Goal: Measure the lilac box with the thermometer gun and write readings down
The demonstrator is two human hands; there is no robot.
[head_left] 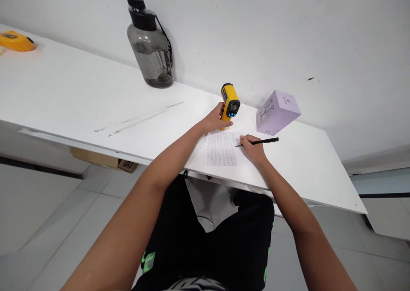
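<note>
My left hand [215,119] is closed around the handle of a yellow and black infrared thermometer [229,99], held upright at the far edge of a sheet of paper. Its small dark screen and blue buttons face me. In my right hand [254,149] a black pen [267,141] is gripped, its tip at the right side of the sheet. Rows of small writing or print cover the paper [221,152]; the characters are too small to read. The sheet lies flat on the white table [297,163].
Right of the thermometer a lilac box [282,110] stands near the wall. A large grey water bottle [150,54] with a black lid stands back left. At the far left lies a yellow-orange tool [16,41], cut off by the frame. Below the table is a cardboard box [99,157].
</note>
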